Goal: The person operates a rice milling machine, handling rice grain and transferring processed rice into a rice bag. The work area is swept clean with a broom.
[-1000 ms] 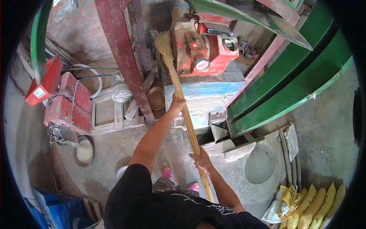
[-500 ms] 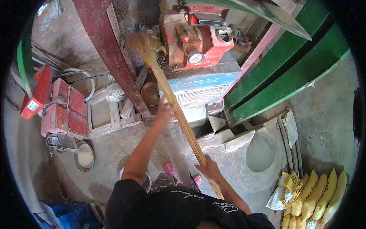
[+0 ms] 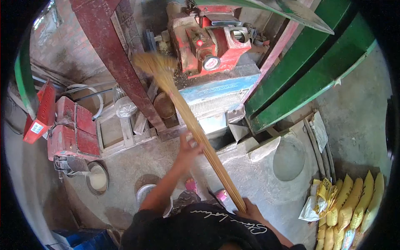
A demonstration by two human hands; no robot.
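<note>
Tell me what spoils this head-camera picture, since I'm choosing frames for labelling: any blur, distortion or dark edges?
Head view: strong fisheye, so the green beams bow and black corners ring the frame. The broom has its bristle end smeared by motion blur, while the red engine beside it is sharp. Daylight is even, with soft shadows and no obvious glare.

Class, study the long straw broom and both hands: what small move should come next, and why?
Probably close the left hand round the handle of the long straw broom: its fingers look spread, barely touching, while only the right hand grips the lower end and the bristle head is raised beside the red engine.
</note>
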